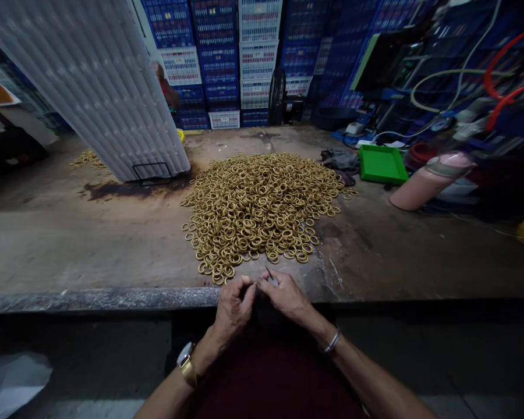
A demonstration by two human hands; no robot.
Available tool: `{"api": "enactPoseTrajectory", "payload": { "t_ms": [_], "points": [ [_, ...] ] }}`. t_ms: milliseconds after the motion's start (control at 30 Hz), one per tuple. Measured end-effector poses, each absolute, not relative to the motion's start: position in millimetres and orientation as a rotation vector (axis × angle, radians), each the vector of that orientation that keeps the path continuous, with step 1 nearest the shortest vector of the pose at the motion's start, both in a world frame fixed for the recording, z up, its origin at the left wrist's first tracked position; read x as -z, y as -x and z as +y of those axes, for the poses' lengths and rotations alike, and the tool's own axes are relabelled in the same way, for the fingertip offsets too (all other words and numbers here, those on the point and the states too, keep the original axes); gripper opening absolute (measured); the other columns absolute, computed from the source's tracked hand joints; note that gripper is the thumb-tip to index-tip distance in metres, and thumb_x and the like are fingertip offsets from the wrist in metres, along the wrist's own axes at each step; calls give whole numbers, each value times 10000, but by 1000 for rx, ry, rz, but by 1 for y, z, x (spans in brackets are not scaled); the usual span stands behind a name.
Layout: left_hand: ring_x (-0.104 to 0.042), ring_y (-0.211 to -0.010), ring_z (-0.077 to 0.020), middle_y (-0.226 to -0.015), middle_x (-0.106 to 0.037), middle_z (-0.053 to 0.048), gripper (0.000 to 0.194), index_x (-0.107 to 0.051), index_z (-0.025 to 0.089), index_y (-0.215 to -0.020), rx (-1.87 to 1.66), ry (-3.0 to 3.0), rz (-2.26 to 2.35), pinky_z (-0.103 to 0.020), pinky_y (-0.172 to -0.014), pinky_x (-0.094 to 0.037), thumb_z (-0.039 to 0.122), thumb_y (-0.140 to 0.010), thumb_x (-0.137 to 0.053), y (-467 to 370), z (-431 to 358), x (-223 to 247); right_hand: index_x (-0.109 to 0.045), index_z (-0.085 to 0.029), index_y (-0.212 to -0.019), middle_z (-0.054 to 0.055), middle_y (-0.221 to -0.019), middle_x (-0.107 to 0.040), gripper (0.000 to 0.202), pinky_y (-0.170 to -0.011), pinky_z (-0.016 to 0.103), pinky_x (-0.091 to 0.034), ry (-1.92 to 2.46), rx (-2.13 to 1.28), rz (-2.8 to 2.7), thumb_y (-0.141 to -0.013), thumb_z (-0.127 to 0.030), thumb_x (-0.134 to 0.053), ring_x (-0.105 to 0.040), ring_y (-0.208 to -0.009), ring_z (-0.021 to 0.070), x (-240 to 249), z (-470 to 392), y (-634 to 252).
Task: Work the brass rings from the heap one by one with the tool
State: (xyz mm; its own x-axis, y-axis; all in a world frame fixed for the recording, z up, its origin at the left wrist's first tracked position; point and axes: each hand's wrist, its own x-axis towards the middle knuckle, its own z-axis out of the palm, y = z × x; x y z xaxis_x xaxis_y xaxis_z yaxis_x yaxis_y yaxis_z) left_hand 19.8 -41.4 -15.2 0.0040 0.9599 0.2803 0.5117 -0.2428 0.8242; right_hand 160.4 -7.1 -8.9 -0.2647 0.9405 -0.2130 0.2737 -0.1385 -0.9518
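Note:
A heap of brass-coloured rings (262, 203) lies on the worktable in front of me. At the table's front edge, my left hand (234, 304) is closed, with its thumb and fingers pinched on a small brass-coloured ring (256, 286) that is mostly hidden. My right hand (288, 297) meets it fingertip to fingertip. It is closed around a small pointed tool, like a thin blade (271, 276), whose dark tip sticks up and away from me. A few loose rings (220, 273) lie just beyond my left hand.
A tall white corrugated stack (113, 87) leans on a black wire stand (152, 173) at the left. To the right are a green tray (382, 164), a dark cloth (339, 160) and a pink bottle (428, 183). Blue and white crates (257, 58) line the back.

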Motion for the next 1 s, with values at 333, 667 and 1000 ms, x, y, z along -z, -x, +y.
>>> {"api": "enactPoseTrajectory", "payload": {
  "t_ms": [333, 667, 1000],
  "points": [
    [-458, -411, -58, -600, -552, 27, 296, -487, 158, -793, -910, -868, 1118, -167, -396, -354, 451, -763, -514, -12, -42, 1, -530, -175, -649, -63, -428, -406, 229, -384, 187, -250, 1399, -1503, -1577, -714, -395, -532, -331, -395, 65, 7, -4, -150],
    [-482, -479, -53, -666, -549, 24, 257, -455, 161, -809, -1024, -794, 1094, -166, -435, -387, 410, -780, -515, -15, -44, 7, -539, -187, -635, -20, -541, -509, 155, -509, 210, -296, 1359, -966, -2017, -754, -204, -440, -424, -505, 97, 15, -5, -161],
    [-497, -489, -68, -654, -549, 21, 293, -450, 173, -805, -1020, -927, 1173, -173, -444, -405, 461, -780, -495, -14, -43, 15, -564, -188, -713, 7, -640, -598, 161, -546, 214, -284, 1335, -814, -2318, -715, -122, -417, -506, -580, 117, 16, -12, -158]
  ]
}}
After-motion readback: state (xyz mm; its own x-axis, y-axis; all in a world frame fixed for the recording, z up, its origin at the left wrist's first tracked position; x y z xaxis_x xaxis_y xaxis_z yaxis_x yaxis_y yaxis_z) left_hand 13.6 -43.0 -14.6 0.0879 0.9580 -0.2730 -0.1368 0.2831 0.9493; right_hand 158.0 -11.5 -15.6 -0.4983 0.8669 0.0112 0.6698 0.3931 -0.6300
